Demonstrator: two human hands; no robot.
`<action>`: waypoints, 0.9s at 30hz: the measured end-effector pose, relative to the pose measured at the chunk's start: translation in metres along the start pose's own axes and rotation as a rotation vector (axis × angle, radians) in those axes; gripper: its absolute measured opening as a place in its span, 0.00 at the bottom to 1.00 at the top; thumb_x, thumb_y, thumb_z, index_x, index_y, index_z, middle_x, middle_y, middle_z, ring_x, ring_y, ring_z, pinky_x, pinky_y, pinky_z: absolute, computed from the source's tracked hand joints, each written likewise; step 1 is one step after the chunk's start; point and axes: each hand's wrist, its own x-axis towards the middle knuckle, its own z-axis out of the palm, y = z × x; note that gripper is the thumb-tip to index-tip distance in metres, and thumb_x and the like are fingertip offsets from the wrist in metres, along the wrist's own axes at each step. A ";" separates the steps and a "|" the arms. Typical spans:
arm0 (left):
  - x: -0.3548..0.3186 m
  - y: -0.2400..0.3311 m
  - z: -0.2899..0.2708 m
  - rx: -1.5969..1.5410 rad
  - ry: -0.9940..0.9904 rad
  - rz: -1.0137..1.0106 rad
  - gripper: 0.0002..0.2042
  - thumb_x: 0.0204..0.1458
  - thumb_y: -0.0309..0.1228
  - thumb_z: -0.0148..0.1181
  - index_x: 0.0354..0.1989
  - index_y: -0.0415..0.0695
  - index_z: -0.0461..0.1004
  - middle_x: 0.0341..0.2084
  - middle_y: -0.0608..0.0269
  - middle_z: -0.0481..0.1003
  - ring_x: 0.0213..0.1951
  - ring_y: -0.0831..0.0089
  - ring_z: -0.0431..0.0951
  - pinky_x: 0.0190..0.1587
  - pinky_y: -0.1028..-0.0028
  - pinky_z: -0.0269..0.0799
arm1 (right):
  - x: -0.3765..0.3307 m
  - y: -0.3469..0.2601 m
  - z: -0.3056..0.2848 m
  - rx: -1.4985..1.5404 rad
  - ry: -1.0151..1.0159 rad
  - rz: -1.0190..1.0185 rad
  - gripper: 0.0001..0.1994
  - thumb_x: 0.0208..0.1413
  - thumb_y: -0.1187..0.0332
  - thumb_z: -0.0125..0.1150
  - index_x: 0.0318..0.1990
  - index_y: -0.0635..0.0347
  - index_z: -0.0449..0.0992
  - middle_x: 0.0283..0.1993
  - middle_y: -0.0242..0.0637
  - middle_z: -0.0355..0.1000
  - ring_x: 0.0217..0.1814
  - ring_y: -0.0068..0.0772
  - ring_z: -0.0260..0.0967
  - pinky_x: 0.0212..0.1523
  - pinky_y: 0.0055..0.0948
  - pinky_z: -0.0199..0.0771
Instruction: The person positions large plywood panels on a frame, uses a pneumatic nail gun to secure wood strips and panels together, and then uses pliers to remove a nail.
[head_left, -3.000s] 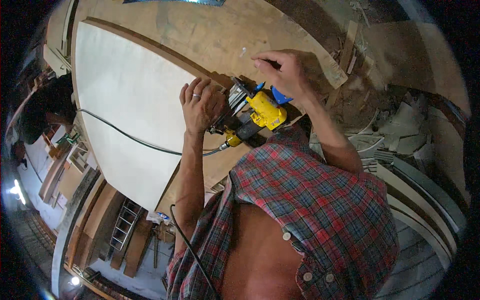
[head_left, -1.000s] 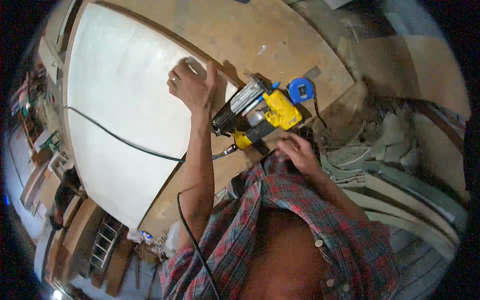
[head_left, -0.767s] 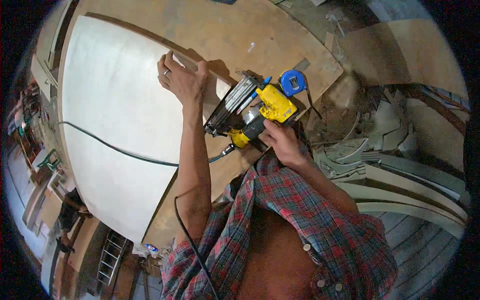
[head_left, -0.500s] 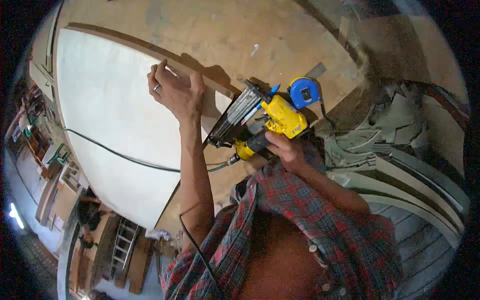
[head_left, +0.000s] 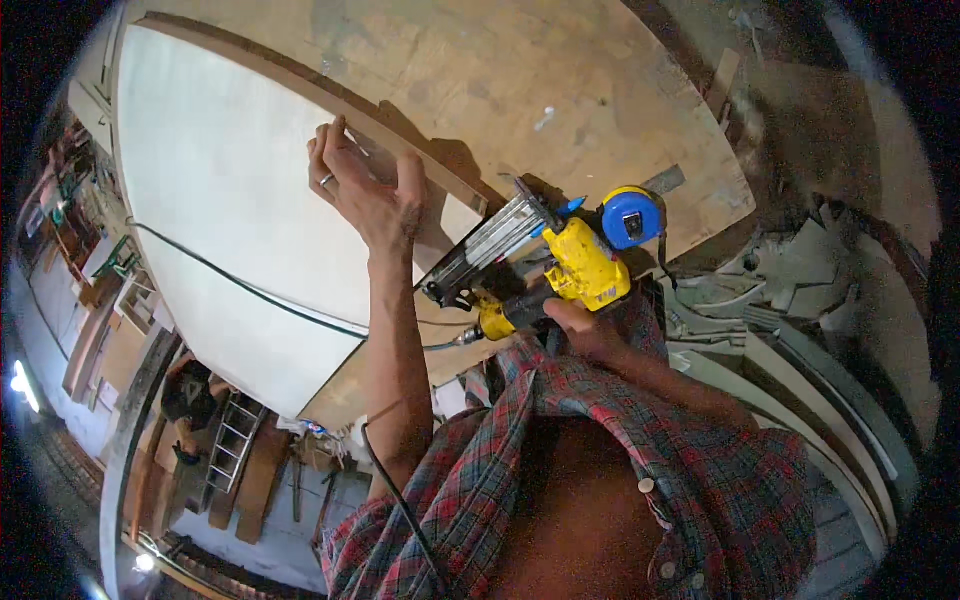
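Observation:
A large white panel (head_left: 230, 200) with a curved outline and a wooden edge strip (head_left: 452, 182) lies on a brown wooden table. My left hand (head_left: 375, 200), a ring on one finger, rests on the panel, its bent fingers hooked at the edge. A yellow and black nail gun (head_left: 585, 268) lies beside the panel's near right corner, its silver magazine pointing up and left. The thumb of my right hand (head_left: 598, 338) is over the gun's black handle; the other fingers are mostly hidden. Just beyond the gun sit a blue tape measure (head_left: 632, 218) and a blue pen (head_left: 572, 206).
An air hose (head_left: 250, 288) runs from the gun under my left forearm and across the panel. Curved offcuts (head_left: 800, 265) are heaped to the right. At lower left, a person (head_left: 188, 395) is near a ladder (head_left: 230, 440). A dark cable (head_left: 405, 505) crosses my left sleeve.
My view has shifted, so the panel, nail gun and tape measure appear lower and farther right. Both hands keep nearly the same places on the panel and the nail gun.

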 end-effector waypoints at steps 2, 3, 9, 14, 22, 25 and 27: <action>-0.001 -0.006 -0.004 0.022 -0.063 0.013 0.34 0.43 0.39 0.60 0.60 0.38 0.59 0.59 0.43 0.58 0.63 0.49 0.52 0.65 0.55 0.42 | 0.001 -0.009 0.002 -0.035 -0.052 -0.104 0.12 0.58 0.75 0.55 0.49 0.60 0.72 0.45 0.42 0.72 0.48 0.41 0.71 0.51 0.37 0.70; -0.001 -0.011 -0.006 0.005 -0.032 0.019 0.34 0.43 0.39 0.60 0.60 0.38 0.59 0.59 0.43 0.58 0.63 0.49 0.52 0.65 0.55 0.42 | 0.003 -0.012 0.003 -0.062 -0.099 -0.161 0.12 0.57 0.72 0.56 0.49 0.59 0.72 0.44 0.41 0.72 0.47 0.41 0.71 0.49 0.36 0.71; 0.002 -0.041 -0.014 0.181 -0.159 0.179 0.37 0.51 0.51 0.55 0.65 0.40 0.55 0.63 0.49 0.57 0.66 0.53 0.50 0.66 0.56 0.42 | -0.007 -0.023 0.015 0.437 -0.039 0.150 0.17 0.51 0.65 0.61 0.49 0.58 0.72 0.43 0.32 0.73 0.39 0.26 0.72 0.40 0.29 0.75; 0.015 -0.025 -0.036 0.147 -0.203 0.160 0.35 0.51 0.51 0.56 0.62 0.40 0.59 0.61 0.48 0.60 0.64 0.52 0.56 0.64 0.57 0.49 | -0.030 -0.060 0.045 0.653 0.224 -0.079 0.24 0.49 0.68 0.55 0.56 0.63 0.64 0.42 0.37 0.72 0.41 0.34 0.72 0.43 0.36 0.75; 0.014 0.015 -0.213 -0.030 -0.224 0.244 0.31 0.53 0.51 0.56 0.61 0.47 0.62 0.57 0.52 0.67 0.61 0.55 0.64 0.65 0.50 0.47 | -0.085 -0.180 0.066 0.267 -0.074 -0.749 0.34 0.49 0.67 0.51 0.66 0.62 0.52 0.43 0.38 0.67 0.47 0.32 0.65 0.51 0.33 0.69; -0.036 -0.005 -0.251 0.022 -0.158 0.151 0.31 0.52 0.48 0.59 0.61 0.47 0.62 0.57 0.51 0.67 0.62 0.55 0.61 0.65 0.49 0.44 | -0.104 -0.206 0.074 0.485 -0.248 -0.930 0.35 0.50 0.63 0.52 0.68 0.54 0.50 0.45 0.41 0.65 0.49 0.39 0.64 0.55 0.46 0.65; -0.072 -0.020 -0.258 -0.054 0.069 0.131 0.31 0.51 0.45 0.62 0.62 0.47 0.61 0.59 0.51 0.64 0.63 0.55 0.59 0.65 0.49 0.43 | -0.108 -0.213 0.078 0.511 -0.236 -1.136 0.36 0.49 0.63 0.52 0.68 0.52 0.49 0.45 0.41 0.64 0.52 0.41 0.62 0.58 0.49 0.62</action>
